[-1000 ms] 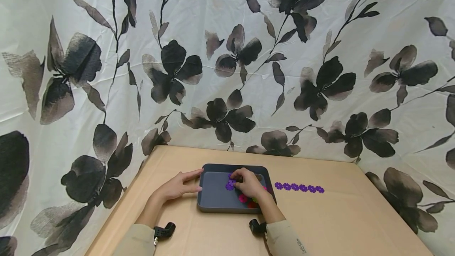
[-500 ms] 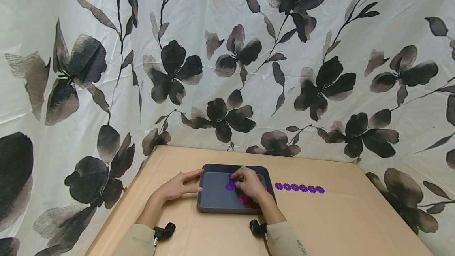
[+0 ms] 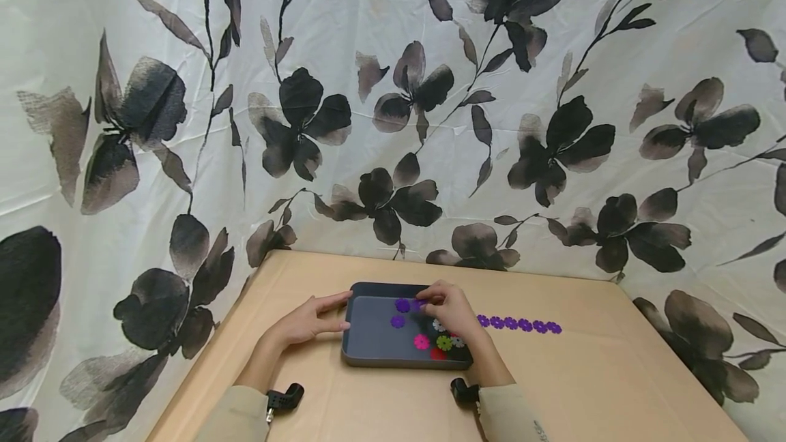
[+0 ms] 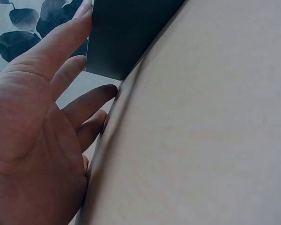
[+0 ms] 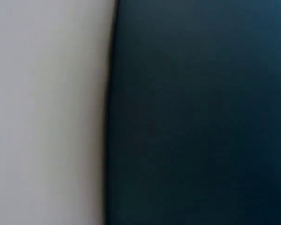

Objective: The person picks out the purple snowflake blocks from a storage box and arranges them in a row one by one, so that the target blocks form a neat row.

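Note:
A dark grey tray [image 3: 371,333] lies on the table, with my left hand [image 3: 303,322] at its left side. That hand's fingers are fairly straight and touch the tray's wall, which the left wrist view shows close up. Over the tray's right part, my right hand [image 3: 451,309] pinches a purple flower-shaped piece [image 3: 419,305] between thumb and fingers. Two more purple flower pieces, an upper one [image 3: 402,305] and a lower one [image 3: 398,321], lie in the tray. Pink [image 3: 421,342], green [image 3: 444,343], red [image 3: 438,355] and white flower pieces sit at its right end, partly hidden by the hand.
Right of the tray, a row of several purple flower pieces [image 3: 525,325] runs across the tan table [image 3: 589,374]. A white cloth with dark printed flowers [image 3: 479,176] hangs behind. The right wrist view is blurred, showing mainly the tray's dark wall [image 5: 196,112].
My right hand has moved to the right with a purple flower piece, uncovering the pieces at the tray's right end. The left hand has stayed at the tray's left side.

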Action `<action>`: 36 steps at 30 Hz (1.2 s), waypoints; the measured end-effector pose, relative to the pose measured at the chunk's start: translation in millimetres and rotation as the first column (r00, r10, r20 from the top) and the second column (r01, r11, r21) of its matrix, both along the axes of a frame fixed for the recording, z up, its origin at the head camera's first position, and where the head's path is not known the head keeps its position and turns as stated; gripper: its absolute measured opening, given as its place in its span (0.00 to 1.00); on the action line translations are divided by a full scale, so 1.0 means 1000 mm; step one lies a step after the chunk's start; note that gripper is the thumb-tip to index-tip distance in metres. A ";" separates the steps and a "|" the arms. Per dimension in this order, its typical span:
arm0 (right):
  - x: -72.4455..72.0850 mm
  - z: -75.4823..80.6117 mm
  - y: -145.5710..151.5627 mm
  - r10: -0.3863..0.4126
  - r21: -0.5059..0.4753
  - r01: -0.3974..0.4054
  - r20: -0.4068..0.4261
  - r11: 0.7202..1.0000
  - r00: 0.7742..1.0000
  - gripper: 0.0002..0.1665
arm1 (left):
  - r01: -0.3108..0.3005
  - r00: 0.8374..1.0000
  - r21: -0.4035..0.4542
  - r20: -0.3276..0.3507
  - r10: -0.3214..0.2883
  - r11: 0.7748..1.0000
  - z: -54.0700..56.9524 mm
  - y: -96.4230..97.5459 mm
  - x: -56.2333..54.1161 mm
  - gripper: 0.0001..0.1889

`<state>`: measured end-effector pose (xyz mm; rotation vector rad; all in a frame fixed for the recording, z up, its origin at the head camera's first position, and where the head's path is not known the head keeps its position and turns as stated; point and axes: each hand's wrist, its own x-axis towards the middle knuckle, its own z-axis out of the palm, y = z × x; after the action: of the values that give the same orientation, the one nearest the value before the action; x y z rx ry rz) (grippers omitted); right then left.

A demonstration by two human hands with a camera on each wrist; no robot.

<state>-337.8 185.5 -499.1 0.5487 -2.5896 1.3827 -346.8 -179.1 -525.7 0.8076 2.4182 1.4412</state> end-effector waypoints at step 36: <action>0.040 0.011 0.191 -0.416 -0.095 0.413 -0.007 0.906 0.910 0.17 | 0.010 1.000 0.025 0.025 -0.011 1.000 -0.001 -0.001 -0.005 0.43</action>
<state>-297.5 376.4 -488.0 -0.0059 -2.4140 1.3217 -351.4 -180.3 -526.8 0.8022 2.3783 1.4720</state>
